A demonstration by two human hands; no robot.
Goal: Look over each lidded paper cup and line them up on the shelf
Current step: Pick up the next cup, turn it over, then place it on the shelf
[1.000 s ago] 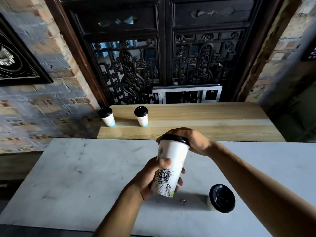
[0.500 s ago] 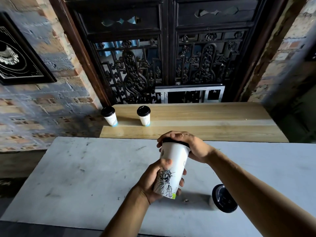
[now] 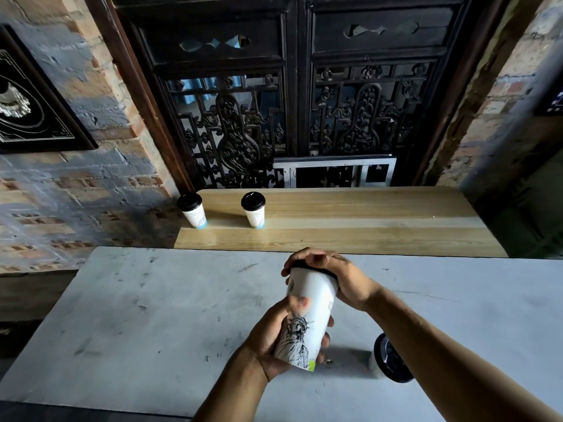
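I hold a tall white paper cup (image 3: 310,315) with a Statue of Liberty drawing, tilted above the grey table (image 3: 152,315). My left hand (image 3: 274,339) grips its lower body. My right hand (image 3: 332,274) curls over its black lid from the far side. Two white cups with black lids stand upright on the wooden shelf (image 3: 365,220): one cup (image 3: 192,210) at the left end, a second cup (image 3: 253,209) a little to its right. Another lidded cup (image 3: 388,359) stands on the table under my right forearm, partly hidden.
Behind the shelf stands a dark carved wooden screen (image 3: 292,117) with a small metal frame (image 3: 335,172) at its foot. Brick walls flank it, and a black framed picture (image 3: 30,102) hangs on the left wall.
My right hand has closed further over the lid, covering more of it. The cup has stayed in about the same place in both hands.
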